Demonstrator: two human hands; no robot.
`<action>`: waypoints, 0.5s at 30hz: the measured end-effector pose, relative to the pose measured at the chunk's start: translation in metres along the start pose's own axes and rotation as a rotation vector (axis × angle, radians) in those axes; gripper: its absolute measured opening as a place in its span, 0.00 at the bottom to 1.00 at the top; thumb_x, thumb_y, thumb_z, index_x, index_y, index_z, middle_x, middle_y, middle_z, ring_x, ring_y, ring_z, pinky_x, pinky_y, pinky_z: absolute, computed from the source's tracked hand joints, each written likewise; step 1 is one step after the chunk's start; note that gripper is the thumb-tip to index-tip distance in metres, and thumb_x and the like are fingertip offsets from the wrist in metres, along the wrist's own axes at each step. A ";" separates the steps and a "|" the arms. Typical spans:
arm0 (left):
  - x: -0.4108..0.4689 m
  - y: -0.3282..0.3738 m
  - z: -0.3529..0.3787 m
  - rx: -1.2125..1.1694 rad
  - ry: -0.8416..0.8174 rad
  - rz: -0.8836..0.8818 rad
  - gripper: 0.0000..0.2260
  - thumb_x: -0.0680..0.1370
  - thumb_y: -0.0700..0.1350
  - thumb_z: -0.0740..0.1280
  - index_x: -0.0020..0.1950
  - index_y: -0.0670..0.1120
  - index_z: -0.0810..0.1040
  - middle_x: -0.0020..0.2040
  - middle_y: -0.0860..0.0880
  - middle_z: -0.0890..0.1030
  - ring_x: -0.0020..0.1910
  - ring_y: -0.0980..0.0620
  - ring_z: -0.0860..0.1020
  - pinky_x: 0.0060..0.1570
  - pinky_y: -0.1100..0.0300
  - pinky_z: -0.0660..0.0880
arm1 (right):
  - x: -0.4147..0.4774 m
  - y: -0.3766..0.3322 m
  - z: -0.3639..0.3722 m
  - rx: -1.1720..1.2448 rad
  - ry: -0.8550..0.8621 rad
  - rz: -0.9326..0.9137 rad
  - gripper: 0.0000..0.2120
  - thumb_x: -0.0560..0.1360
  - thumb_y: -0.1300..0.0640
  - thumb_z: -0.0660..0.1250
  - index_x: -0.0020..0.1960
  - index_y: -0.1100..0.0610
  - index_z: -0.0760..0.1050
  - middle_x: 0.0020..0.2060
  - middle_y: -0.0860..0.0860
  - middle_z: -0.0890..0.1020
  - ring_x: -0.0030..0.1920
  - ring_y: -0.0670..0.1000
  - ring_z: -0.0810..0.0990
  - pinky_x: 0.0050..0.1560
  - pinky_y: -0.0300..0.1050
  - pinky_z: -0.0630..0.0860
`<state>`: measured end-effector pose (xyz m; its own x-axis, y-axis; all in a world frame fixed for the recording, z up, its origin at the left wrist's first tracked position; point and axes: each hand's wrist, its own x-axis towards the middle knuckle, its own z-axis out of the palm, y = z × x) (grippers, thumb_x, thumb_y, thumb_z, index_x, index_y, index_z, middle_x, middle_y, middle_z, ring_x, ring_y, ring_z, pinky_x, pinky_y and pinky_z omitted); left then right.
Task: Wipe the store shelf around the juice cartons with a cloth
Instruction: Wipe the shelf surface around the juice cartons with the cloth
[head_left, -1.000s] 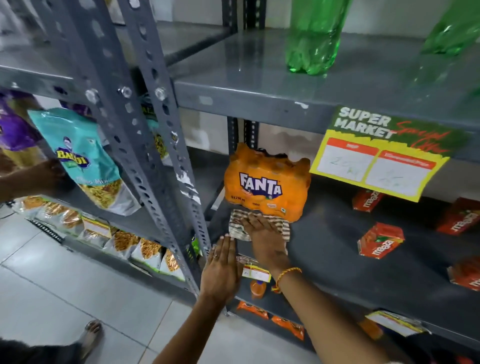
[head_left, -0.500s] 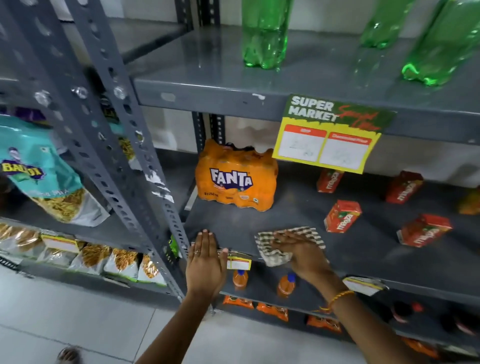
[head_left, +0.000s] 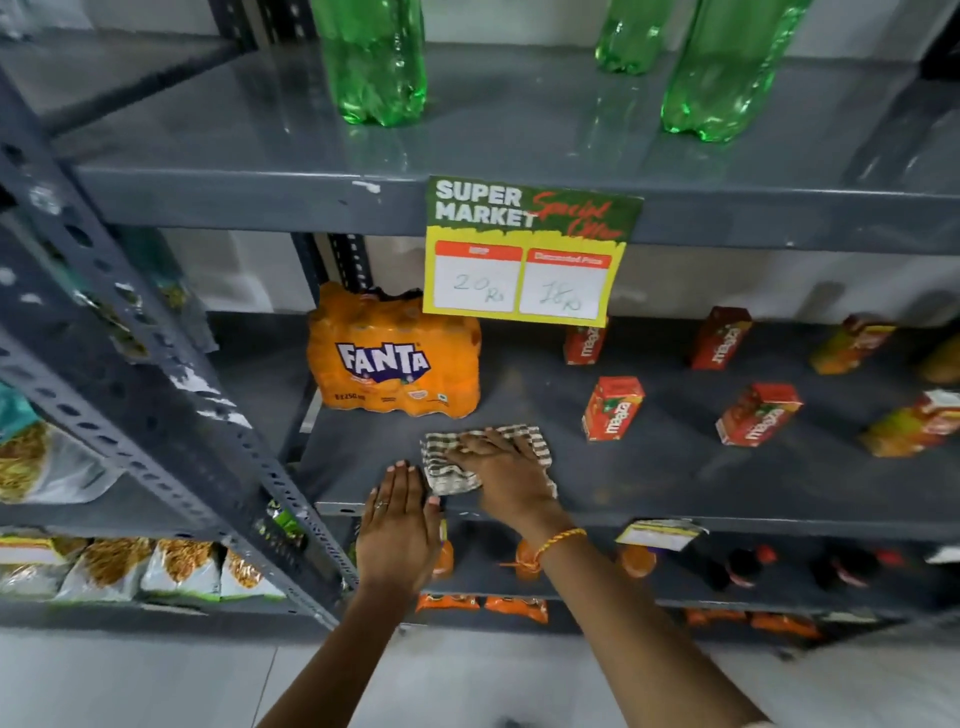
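A checked cloth (head_left: 447, 470) lies flat on the dark grey shelf (head_left: 675, 483) near its front edge. My right hand (head_left: 501, 470) presses down on the cloth with fingers spread, pointing left. My left hand (head_left: 397, 525) rests flat on the shelf's front lip, just left of the cloth, holding nothing. Several red Maaza juice cartons stand scattered to the right, the nearest one (head_left: 612, 408) a short way beyond my right hand, another (head_left: 756, 414) farther right.
An orange Fanta multipack (head_left: 395, 358) stands just behind the cloth. A yellow price sign (head_left: 524, 254) hangs from the shelf above, where green bottles (head_left: 376, 57) stand. A slotted upright (head_left: 156, 374) and snack bags (head_left: 176, 566) are on the left.
My right hand slid the cloth right from under the Fanta pack, then back left toward my left hand. The camera view shifted right, and the left hand stayed on the shelf lip.
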<state>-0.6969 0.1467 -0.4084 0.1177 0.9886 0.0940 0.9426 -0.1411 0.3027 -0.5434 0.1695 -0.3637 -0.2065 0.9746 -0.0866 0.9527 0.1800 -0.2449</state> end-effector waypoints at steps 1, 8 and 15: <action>0.000 -0.001 0.000 -0.004 0.003 -0.001 0.28 0.79 0.52 0.46 0.61 0.35 0.75 0.61 0.37 0.77 0.61 0.41 0.75 0.61 0.43 0.69 | -0.005 0.007 0.000 0.007 -0.005 -0.010 0.31 0.73 0.67 0.60 0.72 0.45 0.65 0.75 0.45 0.63 0.76 0.52 0.56 0.77 0.54 0.48; -0.001 0.021 0.002 -0.046 -0.022 0.026 0.29 0.79 0.52 0.44 0.61 0.34 0.74 0.61 0.36 0.76 0.63 0.39 0.73 0.63 0.44 0.66 | -0.051 0.080 -0.015 0.085 -0.032 -0.011 0.24 0.72 0.68 0.65 0.63 0.47 0.76 0.69 0.43 0.73 0.73 0.47 0.64 0.74 0.42 0.51; -0.012 0.080 0.017 -0.041 -0.083 0.166 0.32 0.76 0.54 0.39 0.69 0.37 0.66 0.70 0.40 0.68 0.71 0.44 0.63 0.70 0.50 0.56 | -0.097 0.129 -0.030 0.033 0.050 0.276 0.21 0.74 0.65 0.61 0.62 0.49 0.78 0.66 0.49 0.77 0.68 0.50 0.73 0.72 0.44 0.65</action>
<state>-0.6179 0.1247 -0.4016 0.2978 0.9522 0.0684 0.8947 -0.3033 0.3279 -0.3940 0.1022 -0.3574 0.0720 0.9917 -0.1068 0.9634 -0.0969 -0.2500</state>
